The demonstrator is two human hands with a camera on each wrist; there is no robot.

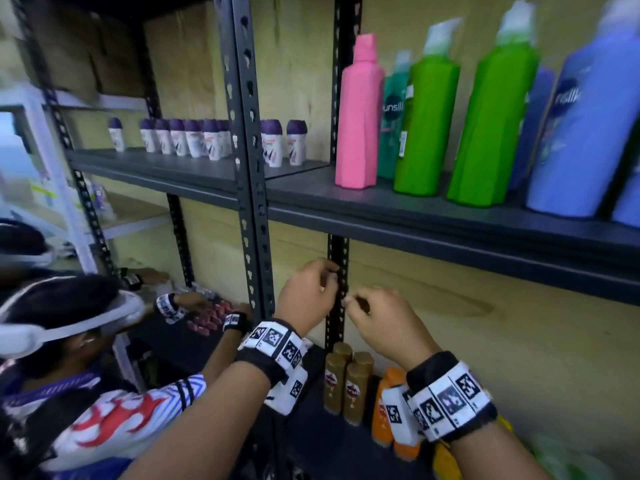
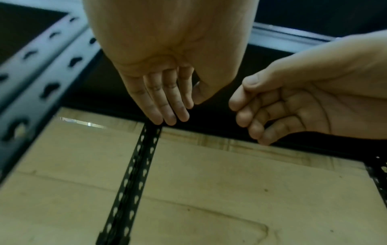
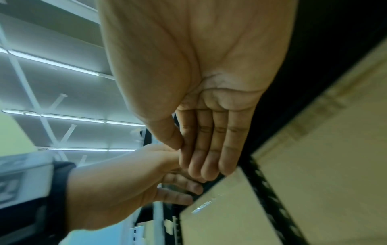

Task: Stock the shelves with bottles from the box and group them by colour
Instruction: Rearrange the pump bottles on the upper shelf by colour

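Note:
Both my hands are raised in front of the black perforated rear post (image 1: 337, 299), below the upper shelf, and hold nothing. My left hand (image 1: 330, 278) (image 2: 186, 109) has relaxed fingers with the thumb close to the index finger. My right hand (image 1: 351, 301) (image 3: 188, 157) is just right of it, fingers loosely bent, thumb resting against the index finger. On the upper shelf (image 1: 415, 216) stand a pink bottle (image 1: 358, 116), a teal bottle (image 1: 394, 116), two green bottles (image 1: 427, 112) and blue bottles (image 1: 581, 126). Below my wrists stand gold bottles (image 1: 346, 386) and orange bottles (image 1: 382, 410). No box is in view.
Another person (image 1: 69, 341) with a headset crouches at the lower left, hands among small red items (image 1: 207, 318) on the neighbouring shelf. Purple-capped roll-ons (image 1: 194, 138) line the upper left shelf. A thick black upright (image 1: 249, 168) divides the two units. A wooden back panel (image 2: 209, 190) lies behind.

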